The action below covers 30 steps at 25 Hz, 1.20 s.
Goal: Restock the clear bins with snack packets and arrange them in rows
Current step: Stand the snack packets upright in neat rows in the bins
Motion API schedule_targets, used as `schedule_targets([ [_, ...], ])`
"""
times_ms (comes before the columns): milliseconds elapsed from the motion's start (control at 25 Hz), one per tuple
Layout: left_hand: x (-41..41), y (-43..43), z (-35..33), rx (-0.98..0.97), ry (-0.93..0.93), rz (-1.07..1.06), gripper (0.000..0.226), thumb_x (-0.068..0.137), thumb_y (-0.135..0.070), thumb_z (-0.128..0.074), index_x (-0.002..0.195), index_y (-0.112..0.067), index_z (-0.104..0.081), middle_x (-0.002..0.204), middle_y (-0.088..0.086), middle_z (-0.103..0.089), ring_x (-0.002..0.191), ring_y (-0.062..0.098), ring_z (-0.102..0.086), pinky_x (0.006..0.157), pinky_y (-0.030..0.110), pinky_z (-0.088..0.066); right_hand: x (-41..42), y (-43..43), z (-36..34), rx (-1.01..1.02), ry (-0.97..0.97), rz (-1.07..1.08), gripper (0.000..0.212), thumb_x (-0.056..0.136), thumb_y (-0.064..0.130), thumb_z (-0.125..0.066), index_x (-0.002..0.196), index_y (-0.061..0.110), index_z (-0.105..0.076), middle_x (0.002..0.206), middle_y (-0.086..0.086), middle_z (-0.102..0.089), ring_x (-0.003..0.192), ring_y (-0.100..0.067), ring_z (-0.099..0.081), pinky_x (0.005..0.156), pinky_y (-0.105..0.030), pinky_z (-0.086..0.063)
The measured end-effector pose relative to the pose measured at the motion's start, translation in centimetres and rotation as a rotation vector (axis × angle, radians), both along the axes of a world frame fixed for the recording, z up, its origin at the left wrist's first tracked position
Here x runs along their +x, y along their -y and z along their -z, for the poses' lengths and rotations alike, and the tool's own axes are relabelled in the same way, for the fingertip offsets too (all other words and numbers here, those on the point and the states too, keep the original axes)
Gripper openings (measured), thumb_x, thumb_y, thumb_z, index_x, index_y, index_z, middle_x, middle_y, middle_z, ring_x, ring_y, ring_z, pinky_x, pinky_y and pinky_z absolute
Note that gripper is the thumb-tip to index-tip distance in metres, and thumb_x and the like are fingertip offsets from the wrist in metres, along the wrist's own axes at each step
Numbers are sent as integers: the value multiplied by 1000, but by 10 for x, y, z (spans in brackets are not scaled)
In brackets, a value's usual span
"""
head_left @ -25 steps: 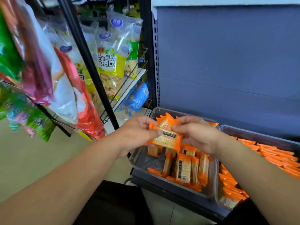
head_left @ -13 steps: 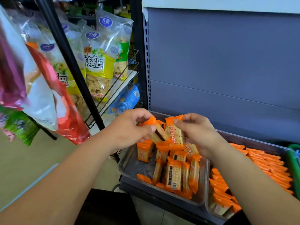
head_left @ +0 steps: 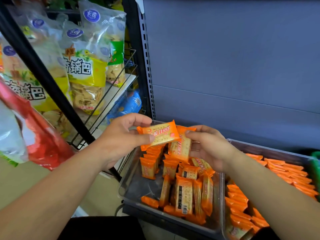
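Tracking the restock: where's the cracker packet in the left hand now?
Head view, centre: the cracker packet is pinched by the left hand above the back of the left clear bin, overlapping a second packet held by the right hand.

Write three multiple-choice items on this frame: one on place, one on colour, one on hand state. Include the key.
1. Where is the packet that the left hand pinches?
A. in the air over the left clear bin
B. lying flat on that bin's bottom
C. pressed against that bin's front wall

2. What colour are the wrappers of the loose packets in that bin?
A. blue
B. orange
C. green

3. What is the right hand doing?
A. hanging empty
B. holding a second packet
C. pressing the bin's rim

Key:
1 A: it is held roughly level above the bin's far end.
2 B: every wrapper in the bin is orange.
3 B: the thumb and fingers grip that packet's top end.
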<state>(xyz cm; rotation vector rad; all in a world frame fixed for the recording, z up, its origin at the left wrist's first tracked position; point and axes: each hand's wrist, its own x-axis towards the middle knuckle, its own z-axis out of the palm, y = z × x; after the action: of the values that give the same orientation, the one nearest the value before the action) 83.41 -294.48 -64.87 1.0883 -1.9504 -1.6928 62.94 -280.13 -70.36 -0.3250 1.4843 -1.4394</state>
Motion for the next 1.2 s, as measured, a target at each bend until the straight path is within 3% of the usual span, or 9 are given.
schedule_targets([
  [120, -2, -1, 5, -21, 18, 28, 45, 82, 1, -84, 116, -27, -73, 118, -3, -72, 98, 10, -75, 75, 22, -60, 4, 3, -5, -59, 67, 3, 23, 101, 9, -64, 124, 8, -64, 115, -22, -75, 107, -40, -74, 90, -54, -61],
  [200, -3, -1, 10, -90, 112, 62, 41, 79, -5, -89, 112, -26, -74, 109, 1, -72, 89, 9, -72, 73, 23, -60, 7, 4, -9, -92, 83, -12, 24, 102, 9, -62, 125, 7, -64, 115, -22, -76, 107, -38, -74, 92, -54, -60],
  [360, -4, -5, 20, -191, 265, 180, 30, 74, -20, -94, 98, -20, -75, 95, 6, -75, 84, 21, -72, 80, 40, -64, 15, 6, -12, -82, 48, -44, 21, 103, 15, -63, 123, 10, -65, 115, -20, -76, 103, -35, -76, 89, -49, -60],
  [480, -6, -6, 18, -226, 266, 172, 39, 72, -21, -96, 102, -22, -72, 91, 3, -76, 83, 19, -73, 80, 38, -63, 24, 4, -20, -90, 28, -181, 37, 96, 29, -72, 124, 7, -64, 115, -19, -76, 106, -35, -75, 95, -52, -58],
  [600, -4, -9, 17, -247, 234, 193, 47, 70, -19, -97, 107, -25, -69, 96, -1, -76, 88, 17, -74, 85, 40, -63, 33, 4, -27, -104, -100, -216, 45, 82, 22, -83, 120, 7, -63, 109, -15, -78, 104, -31, -76, 94, -52, -60],
  [720, 4, -14, 20, -145, 203, 259, 54, 76, -16, -93, 122, -27, -67, 112, -2, -76, 101, 14, -74, 94, 41, -62, 43, 7, -24, -111, -55, -195, 41, 89, 15, -78, 125, 4, -61, 109, -19, -77, 106, -37, -74, 93, -56, -60],
  [840, 21, -15, 20, -84, 198, 238, 50, 79, -10, -90, 123, -22, -67, 106, 3, -77, 95, 17, -76, 91, 39, -63, 53, 15, -23, -99, 2, -287, 45, 88, 14, -76, 129, 4, -61, 115, -22, -76, 111, -40, -72, 97, -57, -58],
  [1000, 43, -14, 27, -61, 260, 259, 53, 77, -4, -90, 123, -19, -67, 98, -1, -73, 82, 11, -72, 79, 26, -62, 57, 20, -21, 4, -322, -540, 35, 86, 16, -82, 119, 11, -72, 109, -9, -79, 108, -25, -75, 93, -41, -61],
  [1200, 55, -9, 53, -141, 368, 236, 52, 86, -3, -81, 134, -17, -65, 114, 0, -70, 102, 18, -70, 98, 33, -58, 62, 31, 0, 127, -591, -543, 21, 81, 24, -88, 98, 19, -79, 96, -2, -79, 91, -17, -74, 84, -40, -63],
])
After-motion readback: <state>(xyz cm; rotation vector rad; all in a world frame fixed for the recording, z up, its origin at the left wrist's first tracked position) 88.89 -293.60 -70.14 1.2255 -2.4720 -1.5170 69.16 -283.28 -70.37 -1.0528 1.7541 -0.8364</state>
